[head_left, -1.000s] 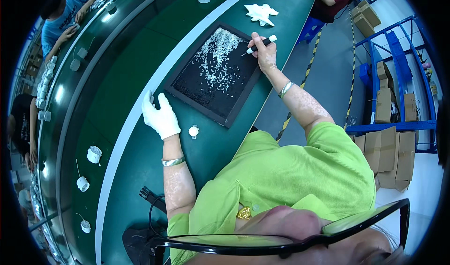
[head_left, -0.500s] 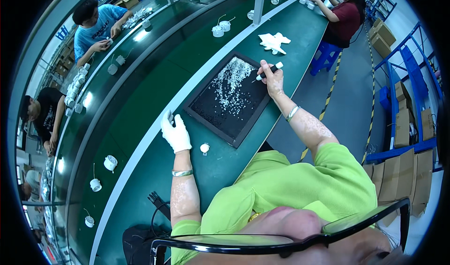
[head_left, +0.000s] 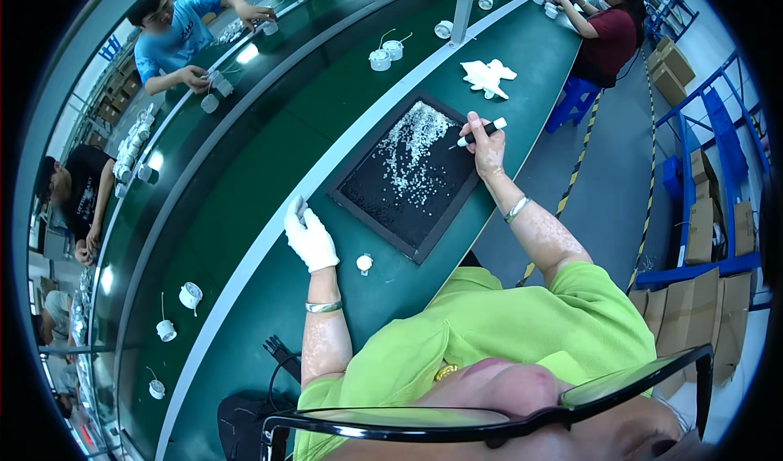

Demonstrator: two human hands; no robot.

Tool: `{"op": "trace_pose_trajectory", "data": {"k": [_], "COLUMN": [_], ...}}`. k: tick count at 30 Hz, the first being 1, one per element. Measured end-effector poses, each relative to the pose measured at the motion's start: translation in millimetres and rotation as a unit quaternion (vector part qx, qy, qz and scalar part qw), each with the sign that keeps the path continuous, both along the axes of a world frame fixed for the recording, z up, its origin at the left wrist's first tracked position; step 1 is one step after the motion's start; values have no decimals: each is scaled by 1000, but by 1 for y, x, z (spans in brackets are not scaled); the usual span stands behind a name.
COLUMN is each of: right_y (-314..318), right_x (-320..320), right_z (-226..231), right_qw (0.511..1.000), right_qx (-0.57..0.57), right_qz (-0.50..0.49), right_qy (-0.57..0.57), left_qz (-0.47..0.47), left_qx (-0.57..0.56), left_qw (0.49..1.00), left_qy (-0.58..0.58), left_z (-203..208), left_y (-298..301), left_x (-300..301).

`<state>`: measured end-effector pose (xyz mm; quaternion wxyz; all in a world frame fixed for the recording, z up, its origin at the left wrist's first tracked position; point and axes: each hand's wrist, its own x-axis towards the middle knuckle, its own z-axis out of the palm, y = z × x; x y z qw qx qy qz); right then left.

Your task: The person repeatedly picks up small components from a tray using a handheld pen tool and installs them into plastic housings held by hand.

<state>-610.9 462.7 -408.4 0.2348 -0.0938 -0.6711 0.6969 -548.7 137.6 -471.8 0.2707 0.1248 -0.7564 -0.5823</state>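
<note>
My right hand [head_left: 488,149] grips a pen-shaped tool [head_left: 481,132], black with white ends. Its thin needle tip points left, over the right side of a black tray [head_left: 414,249]. Small white pieces [head_left: 420,131] lie heaped at the tray's far end and scattered toward its middle. My left hand [head_left: 311,238], in a white glove with greyish fingertips, rests left of the tray beside the pale rail. Its fingers stretch forward, and I see nothing held in them. A small round white part [head_left: 364,263] sits on the green table between the left hand and the tray.
A crumpled white glove [head_left: 488,78] lies beyond the tray. Round white parts with wires [head_left: 191,295] stand on the green belt [head_left: 269,151] past the pale rail [head_left: 254,264]. A black bag [head_left: 241,416] lies near left. Co-workers sit across the belt and at far right.
My left hand's fingers have drawn closer together. The view has shifted slightly. Across the belt, a co-worker in blue has spread both arms toward white parts.
</note>
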Motion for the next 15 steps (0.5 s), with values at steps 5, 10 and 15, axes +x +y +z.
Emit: {"op": "trace_pose_trajectory", "data": {"k": [5,10,15], "right_y": [0,3,7], "right_x": [0,2,1], "right_z": [-1,-4,-6], "right_qw": [1000,1000,998], "right_qx": [4,-11,-31], "right_qz": [11,22,15], "right_qy": [-3,11,45], "left_qz": [3,5,4], "left_qx": [-27,-31,-33], "left_qw": [1000,999,999], "left_qy": [-15,-19,-26], "left_z": [5,7,3], "left_y": [-1,1,3], "left_x": [0,3,0]}}
